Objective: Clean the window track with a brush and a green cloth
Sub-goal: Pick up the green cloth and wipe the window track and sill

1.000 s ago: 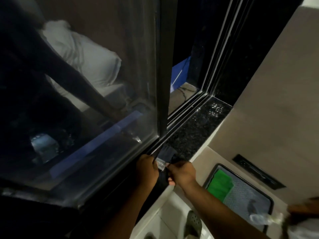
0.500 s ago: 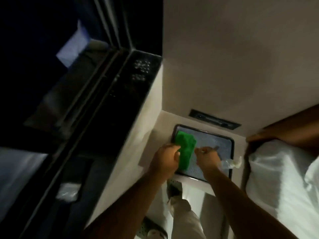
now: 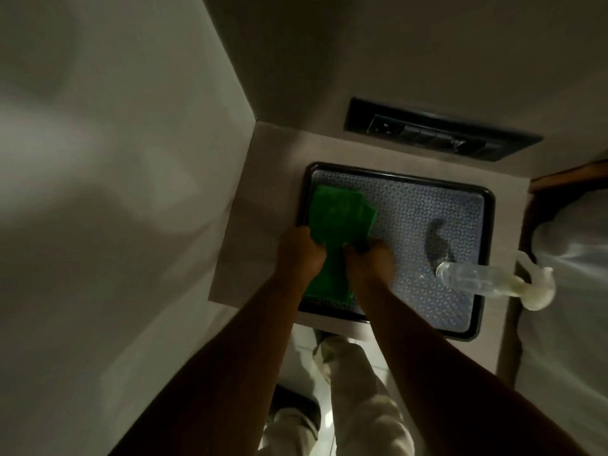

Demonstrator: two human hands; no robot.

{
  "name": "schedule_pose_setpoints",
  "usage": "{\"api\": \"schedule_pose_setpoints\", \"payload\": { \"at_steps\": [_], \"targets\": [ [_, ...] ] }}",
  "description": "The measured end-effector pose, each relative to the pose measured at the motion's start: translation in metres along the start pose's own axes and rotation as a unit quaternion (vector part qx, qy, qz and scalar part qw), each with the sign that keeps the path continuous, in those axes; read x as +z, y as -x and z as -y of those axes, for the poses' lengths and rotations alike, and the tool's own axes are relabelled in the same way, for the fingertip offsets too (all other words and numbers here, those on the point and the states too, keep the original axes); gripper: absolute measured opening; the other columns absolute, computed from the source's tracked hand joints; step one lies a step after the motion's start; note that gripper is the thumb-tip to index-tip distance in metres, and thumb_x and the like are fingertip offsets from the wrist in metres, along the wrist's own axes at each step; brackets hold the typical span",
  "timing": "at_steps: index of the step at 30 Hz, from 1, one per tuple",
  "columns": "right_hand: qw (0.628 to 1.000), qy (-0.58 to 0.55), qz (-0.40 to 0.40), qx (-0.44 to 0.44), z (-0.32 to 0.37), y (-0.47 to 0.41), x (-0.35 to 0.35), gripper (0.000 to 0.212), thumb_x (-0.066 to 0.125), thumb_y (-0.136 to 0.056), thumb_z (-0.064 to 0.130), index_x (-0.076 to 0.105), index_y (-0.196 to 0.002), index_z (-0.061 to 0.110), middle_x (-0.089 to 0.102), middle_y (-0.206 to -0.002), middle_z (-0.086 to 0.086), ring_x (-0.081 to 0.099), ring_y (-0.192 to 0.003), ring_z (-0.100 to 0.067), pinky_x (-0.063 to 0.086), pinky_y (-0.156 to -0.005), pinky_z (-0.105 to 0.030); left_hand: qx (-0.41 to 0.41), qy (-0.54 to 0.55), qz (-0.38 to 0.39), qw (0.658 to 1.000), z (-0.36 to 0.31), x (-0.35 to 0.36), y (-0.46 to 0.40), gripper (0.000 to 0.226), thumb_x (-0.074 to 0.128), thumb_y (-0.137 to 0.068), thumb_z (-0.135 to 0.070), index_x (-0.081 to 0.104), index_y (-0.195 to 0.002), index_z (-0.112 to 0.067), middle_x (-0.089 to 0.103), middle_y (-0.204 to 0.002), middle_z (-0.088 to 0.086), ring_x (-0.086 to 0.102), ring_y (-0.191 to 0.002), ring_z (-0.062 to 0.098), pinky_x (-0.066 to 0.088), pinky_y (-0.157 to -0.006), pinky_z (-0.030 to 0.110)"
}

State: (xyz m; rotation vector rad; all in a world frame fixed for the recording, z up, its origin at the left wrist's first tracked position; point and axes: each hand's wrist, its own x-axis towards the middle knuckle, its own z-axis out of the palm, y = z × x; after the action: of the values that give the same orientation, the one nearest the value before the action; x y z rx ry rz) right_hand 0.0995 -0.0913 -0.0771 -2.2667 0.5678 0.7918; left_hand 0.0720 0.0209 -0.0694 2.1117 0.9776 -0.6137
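A folded green cloth [image 3: 335, 212] lies in the left part of a black-rimmed patterned tray [image 3: 487, 205]. My left hand [image 3: 301, 251] grips the cloth's left edge with curled fingers. My right hand [image 3: 368, 258] pinches its right side, close beside the left hand. The window track is out of view. I cannot make out the brush; only a dark patch [image 3: 437, 241] shows on the tray floor to the right.
A clear spray bottle [image 3: 477, 279] lies across the tray's right rim. A black socket panel [image 3: 441, 133] sits in the wall behind. White bedding [image 3: 572, 291] is at the right, a pale wall at the left, and my legs are below.
My view swung from the window track down to the tray. Both hands left the brush at the track and now close on the green cloth.
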Motion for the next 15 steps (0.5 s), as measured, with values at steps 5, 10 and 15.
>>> {"api": "schedule_pose_setpoints", "payload": {
  "at_steps": [5,10,15],
  "targets": [
    [0.996,-0.077,-0.033,0.010,0.002,-0.002,0.016,0.040,0.066,-0.080,0.028,0.063,-0.114,0.007,0.069,-0.108,-0.016,0.065,-0.098,-0.035,0.055,-0.085,-0.046,-0.027,0.041,-0.058,0.997,0.001,0.011,-0.003,0.015,0.058,-0.087,-0.007,0.062,-0.100,0.000,0.065,-0.102,0.020,0.064,-0.091,0.037,0.055,-0.074,0.043],
    [0.976,-0.210,0.064,-0.005,0.015,0.032,-0.012,0.018,0.061,-0.086,0.017,0.065,-0.103,0.014,0.069,-0.089,-0.007,0.068,-0.080,-0.023,0.058,-0.067,-0.035,-0.063,0.206,0.012,0.976,0.010,0.001,0.024,0.026,0.064,-0.089,-0.028,0.067,-0.101,-0.005,0.068,-0.096,0.014,0.067,-0.088,0.031,0.053,-0.069,0.032],
    [0.957,-0.244,0.146,-0.050,0.055,0.107,-0.084,0.015,0.061,-0.087,0.019,0.066,-0.100,0.016,0.073,-0.099,-0.013,0.071,-0.088,-0.031,0.059,-0.080,-0.048,-0.167,0.437,0.115,0.876,0.002,-0.062,0.099,0.074,0.066,-0.068,-0.075,0.069,-0.116,-0.020,0.071,-0.115,0.008,0.067,-0.104,0.028,0.052,-0.096,0.045]
  ]
}}
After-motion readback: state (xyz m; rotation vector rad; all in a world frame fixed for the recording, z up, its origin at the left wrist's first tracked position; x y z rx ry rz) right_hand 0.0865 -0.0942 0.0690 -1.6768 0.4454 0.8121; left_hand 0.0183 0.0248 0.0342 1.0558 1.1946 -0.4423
